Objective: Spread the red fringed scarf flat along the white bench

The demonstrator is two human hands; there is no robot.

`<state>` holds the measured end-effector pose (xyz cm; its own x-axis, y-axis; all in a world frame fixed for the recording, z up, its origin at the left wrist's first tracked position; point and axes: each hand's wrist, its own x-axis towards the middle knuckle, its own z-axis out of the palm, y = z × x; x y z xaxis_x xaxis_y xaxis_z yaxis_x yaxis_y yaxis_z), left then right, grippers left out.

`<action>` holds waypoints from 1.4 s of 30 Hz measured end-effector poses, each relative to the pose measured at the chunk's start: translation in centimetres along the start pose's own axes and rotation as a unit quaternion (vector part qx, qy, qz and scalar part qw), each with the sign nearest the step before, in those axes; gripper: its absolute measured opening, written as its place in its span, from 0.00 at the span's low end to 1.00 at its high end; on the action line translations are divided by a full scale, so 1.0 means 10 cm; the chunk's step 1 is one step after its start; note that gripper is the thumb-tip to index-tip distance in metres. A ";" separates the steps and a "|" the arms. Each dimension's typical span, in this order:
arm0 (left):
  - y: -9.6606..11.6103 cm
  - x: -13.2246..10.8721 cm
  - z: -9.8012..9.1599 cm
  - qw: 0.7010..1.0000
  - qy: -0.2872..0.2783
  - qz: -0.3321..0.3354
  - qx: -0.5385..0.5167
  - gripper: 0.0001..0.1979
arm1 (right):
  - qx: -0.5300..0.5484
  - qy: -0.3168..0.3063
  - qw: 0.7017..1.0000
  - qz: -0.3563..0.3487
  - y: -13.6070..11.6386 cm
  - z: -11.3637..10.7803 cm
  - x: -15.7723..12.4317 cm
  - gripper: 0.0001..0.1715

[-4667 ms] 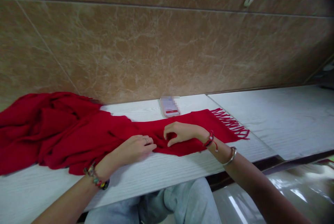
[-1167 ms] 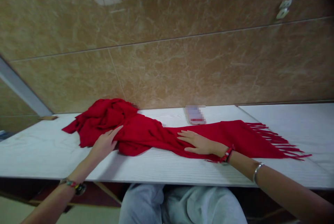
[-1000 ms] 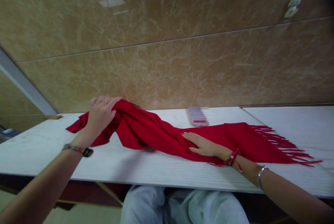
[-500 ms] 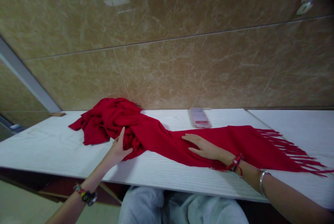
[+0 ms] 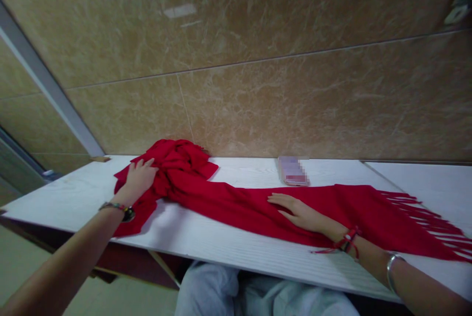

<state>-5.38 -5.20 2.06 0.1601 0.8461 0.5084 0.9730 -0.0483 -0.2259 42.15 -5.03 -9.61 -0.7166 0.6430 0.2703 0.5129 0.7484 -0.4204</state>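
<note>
A long red scarf [image 5: 236, 208] lies across the white table, its right half spread flat and ending in a fringe. Its left end is heaped in loose folds. My left hand [image 5: 140, 178] is at the left side of that heap, fingers curled into the cloth and gripping it; the fingertips are partly hidden in the folds. Flat on the middle of the scarf rests my right hand [image 5: 300, 212], palm down with fingers stretched out.
A phone-like flat object [image 5: 293, 171], partly blurred, lies behind the scarf by the tiled wall [image 5: 258, 104]. The white table [image 5: 206, 237] is narrow, its front edge close to my lap. A small brown block [image 5: 100, 159] sits at the table's back left.
My left hand has moved left and drawn scarf folds with it, so the strip between my hands lies straighter. The right hand stays on the cloth. The view has shifted slightly.
</note>
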 end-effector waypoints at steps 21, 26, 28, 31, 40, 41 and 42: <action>2.11 0.24 0.35 0.875 -0.199 0.362 -0.253 0.25 | 0.033 -0.018 0.996 -0.080 -0.22 -0.33 -0.02 0.15; 2.21 0.41 0.20 0.864 -0.216 0.379 -0.254 0.18 | 0.017 -0.004 0.998 -0.053 -0.27 -0.38 -0.05 0.17; 2.17 0.38 0.10 0.862 -0.214 0.379 -0.262 0.15 | 0.004 -0.012 0.999 -0.049 -0.28 -0.40 -0.06 0.16; 2.09 0.21 -0.01 0.855 -0.219 0.386 -0.269 0.11 | -0.009 -0.027 0.998 -0.057 -0.27 -0.44 -0.07 0.14; 2.19 -0.32 -0.03 0.863 -0.172 0.420 -0.222 0.07 | -0.051 -0.048 0.998 0.010 -0.27 -0.51 -0.56 0.18; 2.25 -0.32 -0.03 0.859 -0.164 0.430 -0.225 0.08 | -0.048 -0.038 0.998 0.022 -0.27 -0.51 -0.66 0.18; 2.31 -0.32 -0.03 0.853 -0.156 0.444 -0.228 0.09 | -0.046 -0.025 0.998 0.033 -0.27 -0.52 -0.77 0.18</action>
<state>16.59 -9.20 -4.60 0.8839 0.4655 0.0440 0.4668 -0.8840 -0.0247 48.71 -11.13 -6.05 -0.7009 0.6843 0.2009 0.5998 0.7180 -0.3532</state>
